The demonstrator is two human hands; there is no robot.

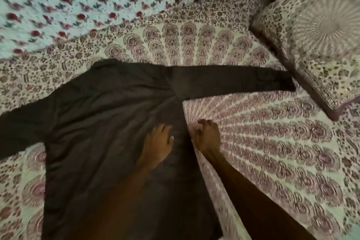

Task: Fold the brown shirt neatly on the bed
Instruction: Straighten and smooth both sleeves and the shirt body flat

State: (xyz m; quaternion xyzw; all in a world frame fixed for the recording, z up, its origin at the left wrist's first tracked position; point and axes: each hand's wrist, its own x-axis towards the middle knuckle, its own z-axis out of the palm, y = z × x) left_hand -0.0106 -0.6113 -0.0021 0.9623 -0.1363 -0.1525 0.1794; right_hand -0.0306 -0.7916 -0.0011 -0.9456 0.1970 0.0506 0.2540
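Two sleeves out flat, so the brown shirt [109, 122] is spread on the bed [272, 142], nothing folded yet imo. Left hand [158, 145] lies flat on the shirt body, fingers loosely spread. Right hand [206, 136] is at the side edge, fingertips bunched, prob pinching the hem, tho blur hides it. Tip: anchor w/ left, bring right sleeve across straight. Hem & left cuff are cut off.

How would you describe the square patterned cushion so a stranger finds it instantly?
Start at the dark brown long-sleeved shirt spread flat on the mandala-print bedsheet. Follow its outstretched sleeve right to the cuff; beyond it lies the cushion. Unlike the flat sheet, it stands raised, with a maroon-trimmed edge.
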